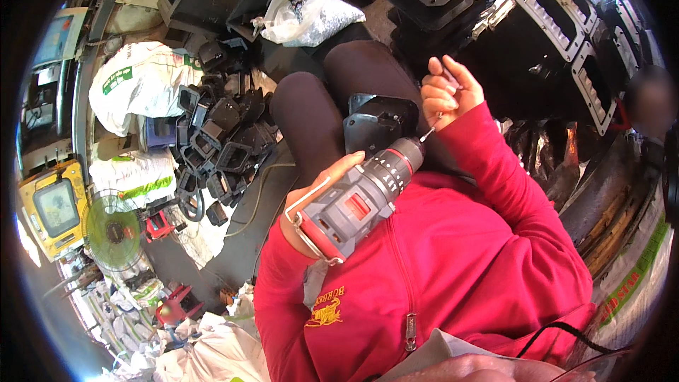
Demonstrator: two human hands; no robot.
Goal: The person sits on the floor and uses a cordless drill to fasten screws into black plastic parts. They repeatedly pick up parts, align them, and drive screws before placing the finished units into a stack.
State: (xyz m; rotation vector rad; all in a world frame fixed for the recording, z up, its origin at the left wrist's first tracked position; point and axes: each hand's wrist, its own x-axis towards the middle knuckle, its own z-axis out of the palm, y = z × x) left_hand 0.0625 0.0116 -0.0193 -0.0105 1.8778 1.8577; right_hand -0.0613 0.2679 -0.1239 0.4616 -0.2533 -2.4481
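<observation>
Holds a grey-and-red power drill [357,205] before the red jacket [467,240], with the grip of the left hand [315,182] closed around it and the bit [426,134] pointing toward the right hand [450,93]. Curls the fingers [436,88] there; cannot tell that grip's closure or contents. Bears a black housing [380,120] on the thighs [305,120], near the chuck [408,151]. Has a heap of black frames [223,138] left of them, a translucent bag [311,18] beyond and a green fan [113,230] farther left.

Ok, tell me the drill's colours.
The drill is mostly grey, with red areas and a black front end; it shows best in the head view.
</observation>
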